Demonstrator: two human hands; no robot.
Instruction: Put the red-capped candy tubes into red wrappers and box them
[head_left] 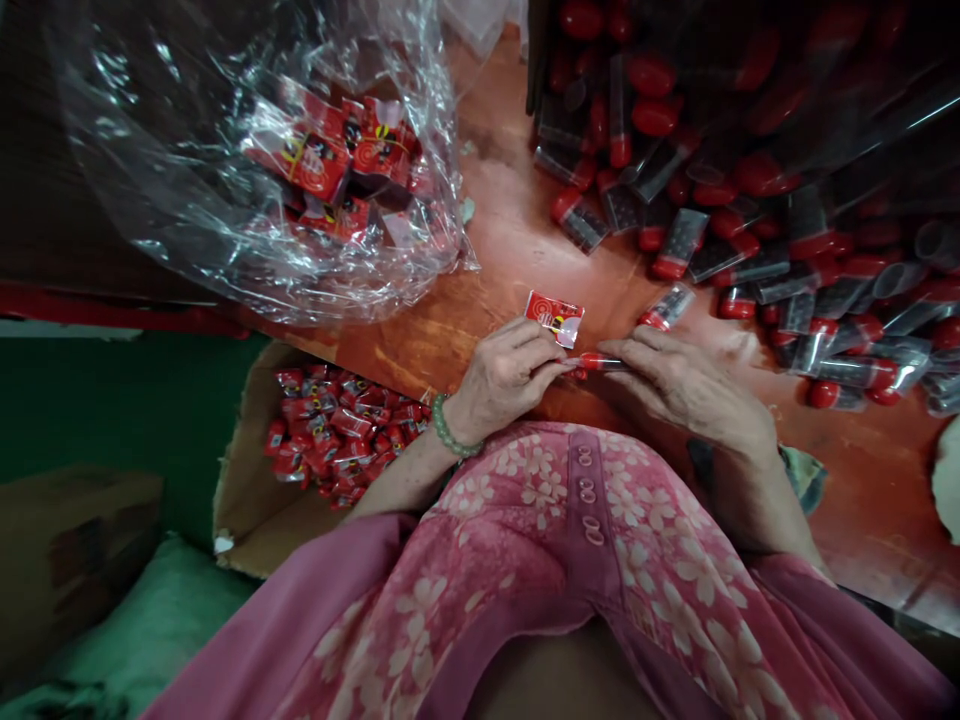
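A slim clear tube with a red cap (598, 361) lies level between my two hands, over the near edge of the table. My right hand (686, 385) grips its clear end, fingers closed around it. At the capped end, my left hand (506, 372), with a green bead bracelet on the wrist, is closed in a pinch; what sits between its fingertips is too small to make out. Just beyond the left fingers is a flat printed red packet (555, 318). Another red-capped tube (667, 306) rests on the table just past my right fingers.
Many red-capped clear tubes (679, 243) are heaped at the right and far right of the orange table (495, 200). A clear plastic bag (375, 285) holding bundled red packets (319, 160) sits far left. Below it, a cardboard box (251, 520) contains many small red-wrapped pieces (337, 425).
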